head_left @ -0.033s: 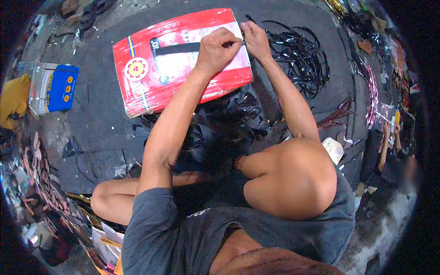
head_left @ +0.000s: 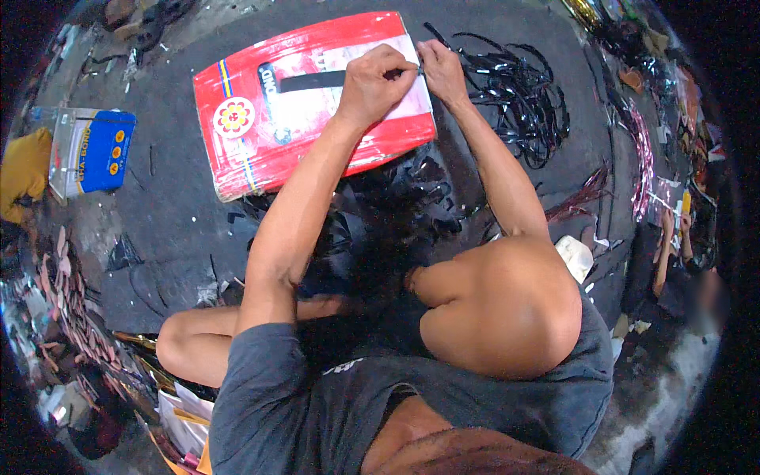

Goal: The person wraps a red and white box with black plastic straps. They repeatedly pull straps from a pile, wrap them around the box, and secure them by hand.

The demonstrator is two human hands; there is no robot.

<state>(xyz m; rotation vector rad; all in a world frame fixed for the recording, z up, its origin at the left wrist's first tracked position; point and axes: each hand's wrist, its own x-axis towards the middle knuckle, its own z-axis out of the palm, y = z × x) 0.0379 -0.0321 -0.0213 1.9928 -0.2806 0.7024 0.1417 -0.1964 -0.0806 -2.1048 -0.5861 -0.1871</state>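
A flat black strip [head_left: 313, 81] lies across the top of a red and white box [head_left: 309, 162] and runs under my left hand [head_left: 370, 89]. That hand rests on the box with thumb and forefinger pinched together near its right edge; what lies between them is too small to make out. Beside it, just past the edge, my right hand [head_left: 443, 73] is closed, its fingers curled at the strip's right end, which the hands mostly hide. To the right of my right hand is a tangled heap of glossy black strips [head_left: 526, 103].
Black scraps [head_left: 396, 194] lie between the box and my legs. At the left stand a blue and clear container [head_left: 107, 150] and a yellow cloth [head_left: 24, 174]. Pink strands [head_left: 640, 158] lie at the right, near another person's hands [head_left: 677, 223]. Many brownish pieces [head_left: 75, 309] lie lower left.
The black strip has slid a little to the right across the box, its left end now closer to my left hand. Both hands have stayed almost in place.
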